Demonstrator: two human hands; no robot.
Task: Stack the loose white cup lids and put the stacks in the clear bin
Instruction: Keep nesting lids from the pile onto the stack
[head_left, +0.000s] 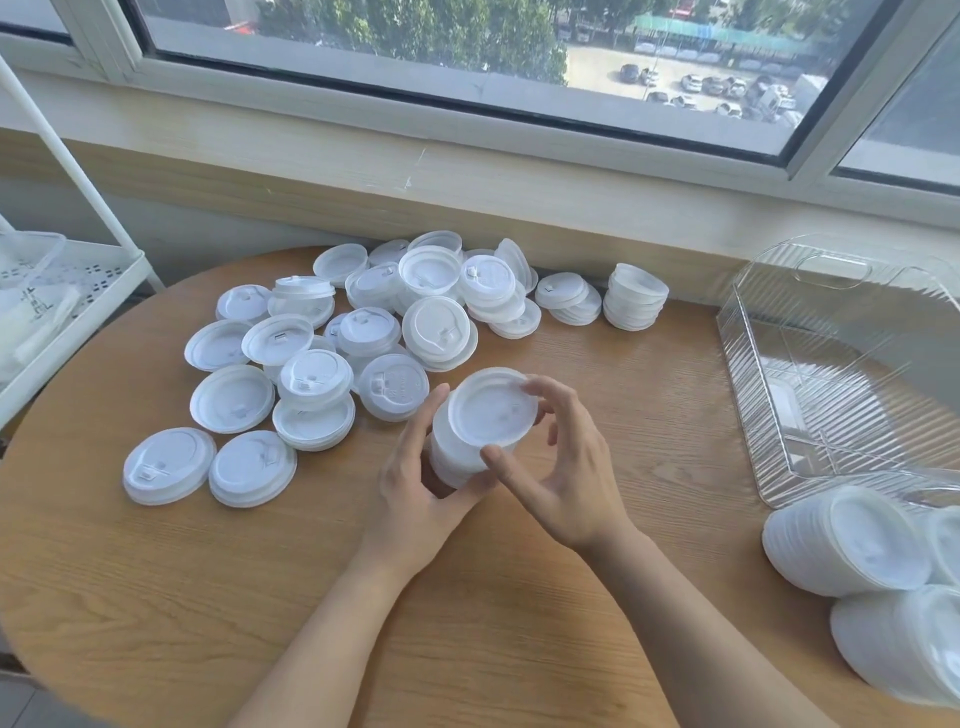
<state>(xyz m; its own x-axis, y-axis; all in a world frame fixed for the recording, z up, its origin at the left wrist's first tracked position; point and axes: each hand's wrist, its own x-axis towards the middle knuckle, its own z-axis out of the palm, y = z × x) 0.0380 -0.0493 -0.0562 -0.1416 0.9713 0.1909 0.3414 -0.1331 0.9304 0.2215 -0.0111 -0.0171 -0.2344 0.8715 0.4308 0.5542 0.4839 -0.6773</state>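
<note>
Both hands hold one lid stack (470, 441) above mid-bench: left grip (415, 483) cradles its side, right grip (563, 467) pinches the top lid. Loose lids (332, 353) crowd the far edge; clear bin (831, 374) sits at the right edge.

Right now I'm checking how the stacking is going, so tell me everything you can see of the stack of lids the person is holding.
The stack of lids is a short column of nested white, slightly translucent plastic cup lids, tilted so its round top lid with a raised rim faces the camera. It is held just in front of the loose pile, above the round wooden table. The left hand wraps its side and base; the right hand holds the top lid's rim with thumb and fingers.
</note>
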